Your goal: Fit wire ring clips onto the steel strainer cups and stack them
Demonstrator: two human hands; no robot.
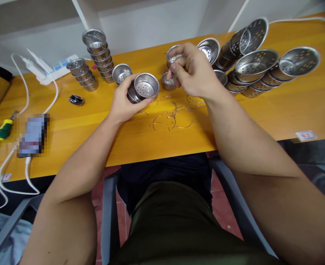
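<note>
My left hand (126, 97) is wrapped round a perforated metal cup (146, 85), which is tilted with its mouth toward me. Another metal rim shows below it, partly covered by my fingers. To the right, my right hand (191, 68) is raised with thumb and fingertips drawn together; what they hold, if anything, I cannot make out. Behind those fingers stand a small perforated cup (168, 81) and another cup (174, 52), both partly hidden. Several thin curved wires (175, 114) lie loose on the table between my forearms.
Stacks of perforated cups stand at the left (97, 55) and right (254, 66) on the yellow table (140, 136). A power strip (57, 70), a dark shiny object (76, 100), a phone (32, 136) with cables and a green-yellow screwdriver (4, 129) are at the left.
</note>
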